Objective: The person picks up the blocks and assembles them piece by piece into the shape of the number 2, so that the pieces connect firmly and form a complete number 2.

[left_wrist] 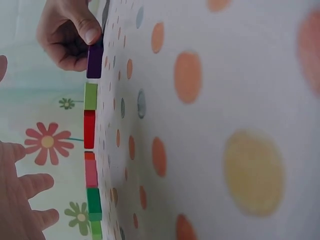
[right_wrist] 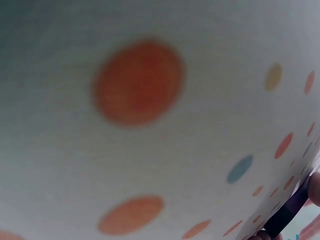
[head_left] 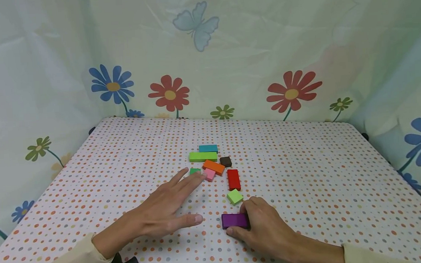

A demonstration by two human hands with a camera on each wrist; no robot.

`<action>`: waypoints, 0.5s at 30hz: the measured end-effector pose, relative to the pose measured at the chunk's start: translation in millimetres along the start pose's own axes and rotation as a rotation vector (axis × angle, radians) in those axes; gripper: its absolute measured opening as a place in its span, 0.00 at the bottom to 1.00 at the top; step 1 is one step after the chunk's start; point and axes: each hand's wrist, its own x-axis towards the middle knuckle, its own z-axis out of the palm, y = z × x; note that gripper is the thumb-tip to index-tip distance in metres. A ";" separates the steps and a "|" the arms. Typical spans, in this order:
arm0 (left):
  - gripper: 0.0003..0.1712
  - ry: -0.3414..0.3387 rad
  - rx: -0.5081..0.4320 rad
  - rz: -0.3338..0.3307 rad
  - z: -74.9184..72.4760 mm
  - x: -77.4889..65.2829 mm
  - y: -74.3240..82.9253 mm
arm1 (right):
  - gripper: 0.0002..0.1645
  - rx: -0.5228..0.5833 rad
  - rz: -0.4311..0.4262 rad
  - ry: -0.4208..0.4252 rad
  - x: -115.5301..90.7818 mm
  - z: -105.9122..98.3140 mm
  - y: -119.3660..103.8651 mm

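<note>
Purple block lies at the near end of the scattered pieces, nearest the person, on or barely above the dotted tablecloth; contact underneath cannot be made out. Right hand grasps its right-hand end: thumb along the near edge, fingers curled about the far side, so the piece is pinched across its width. Noted reason, as judgement: a narrow block sits easily between thumb and fingers, and this hold leaves the left end and most of the top face uncovered. Left hand grips nothing; fingers straight and spread, palm low, thumb pointing toward the purple block. In the head view its fingertips overlap the pink block and green block, but the left wrist view shows a gap, so I read it as hovering, perhaps to keep those pieces within easy reach. Beyond the purple block, a light green cube sits just short of the red block; farther off, the orange block lies aslant by the pink one, with a dark brown block near its right end. Lime bar and blue block lie roughly parallel at the back. Loose spacing probably gives fingers room around each front piece.
</note>
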 end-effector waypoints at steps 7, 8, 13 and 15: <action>0.51 -0.010 0.006 -0.005 0.0 2.7 2.1 | 0.31 0.003 0.013 -0.016 -0.1 -1.5 0.0; 0.51 -0.011 0.008 -0.005 -0.2 3.1 2.1 | 0.32 0.007 0.014 -0.019 -0.2 -1.7 0.2; 0.51 -0.022 0.018 0.001 -2.0 5.6 2.4 | 0.33 0.019 -0.001 -0.014 -1.6 -1.6 1.7; 0.51 -0.026 0.017 -0.002 -3.1 7.1 2.5 | 0.33 0.018 -0.015 -0.004 -2.1 -1.5 2.0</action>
